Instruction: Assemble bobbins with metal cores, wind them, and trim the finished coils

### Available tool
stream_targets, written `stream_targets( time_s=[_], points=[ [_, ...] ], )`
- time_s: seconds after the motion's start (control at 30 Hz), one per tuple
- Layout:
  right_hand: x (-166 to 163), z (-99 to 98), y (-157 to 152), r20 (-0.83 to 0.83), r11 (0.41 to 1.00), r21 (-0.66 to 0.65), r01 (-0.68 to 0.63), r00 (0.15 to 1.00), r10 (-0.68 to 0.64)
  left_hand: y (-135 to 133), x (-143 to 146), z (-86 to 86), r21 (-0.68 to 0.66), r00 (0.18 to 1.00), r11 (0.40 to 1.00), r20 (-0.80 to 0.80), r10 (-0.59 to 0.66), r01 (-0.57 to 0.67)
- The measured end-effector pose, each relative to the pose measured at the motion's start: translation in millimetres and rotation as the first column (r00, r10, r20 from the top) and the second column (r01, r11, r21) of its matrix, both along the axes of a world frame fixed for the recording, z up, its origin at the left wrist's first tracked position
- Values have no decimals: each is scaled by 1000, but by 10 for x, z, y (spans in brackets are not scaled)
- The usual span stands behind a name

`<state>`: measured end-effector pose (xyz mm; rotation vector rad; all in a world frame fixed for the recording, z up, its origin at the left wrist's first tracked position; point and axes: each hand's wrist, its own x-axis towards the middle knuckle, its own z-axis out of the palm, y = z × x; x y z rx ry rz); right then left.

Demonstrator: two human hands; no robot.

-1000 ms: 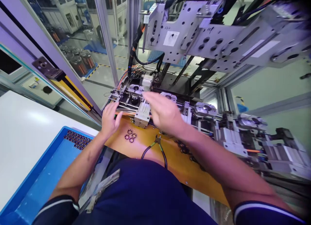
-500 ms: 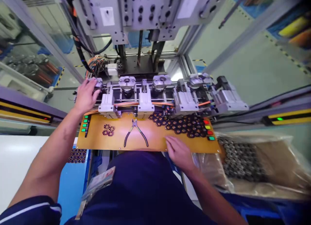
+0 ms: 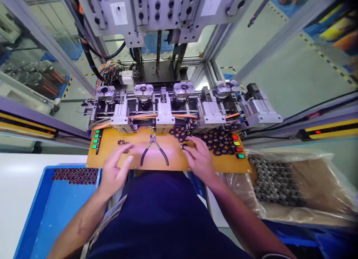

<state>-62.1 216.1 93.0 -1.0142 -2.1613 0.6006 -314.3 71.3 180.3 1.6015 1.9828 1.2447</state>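
Observation:
My left hand, slightly blurred, hovers over the left part of the tan work board, thumb and fingers apart and nothing seen in them. Just beyond its fingertips lies a small group of ring-shaped parts, partly covered by the hand. Between thumb and fingers of my right hand is a small dark ring-shaped part. Beside that hand spreads a pile of dark ring-shaped parts. Diagonal cutters with dark handles lie spread between my hands.
Behind the board stands a row of metal fixtures under a machine head. Green buttons and a black pen line the left end; coloured buttons the right. A blue tray and a plastic-lined box flank the board.
My left hand has come down from the leftmost fixture to the board. My right hand has moved forward to the dark pile and now pinches a ring-shaped part.

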Motion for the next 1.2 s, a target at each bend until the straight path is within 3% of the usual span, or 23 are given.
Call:
stream_targets(
  time_s=[0.1, 0.2, 0.4, 0.67, 0.73, 0.83, 0.93, 1.07, 1.2],
  points=[
    [-207, 408, -298, -152, 981, -29, -192, 971, 185, 50, 267, 36, -109, 930, 957, 291, -227, 267],
    [-417, 725, -501, -384, 931, -91, -354, 875, 295, 113, 379, 139, -46, 842, 946, 471, -263, 321],
    [-647, 859, -487, -525, 786, -265, -558, 767, 368, 4, 306, 197, 119, 977, 986, 165, -132, 113],
    [-790, 937, -339, -498, 660, -371, -654, 740, 453, -19, 214, 73, 116, 994, 993, 98, -47, 36],
    [-844, 1015, -144, -424, 665, -317, -676, 728, 538, -83, 111, -38, 124, 998, 992, 52, 23, -30],
    [-1010, 1139, 341, -212, 735, -90, -672, 734, 645, -227, -126, -323, 103, 952, 949, -44, 304, -299],
    [-1298, 1198, 944, -25, 790, 161, -591, 798, 602, -326, -392, -664, 122, 873, 877, -101, 478, -466],
    [-1722, 1147, 1591, 50, 803, 213, -556, 827, 560, -293, -629, -1038, 134, 834, 845, -143, 533, -517],
    [-1941, 1023, 1852, 172, 770, 214, -601, 800, 575, -224, -698, -1261, 110, 830, 842, -140, 540, -529]
  ],
)
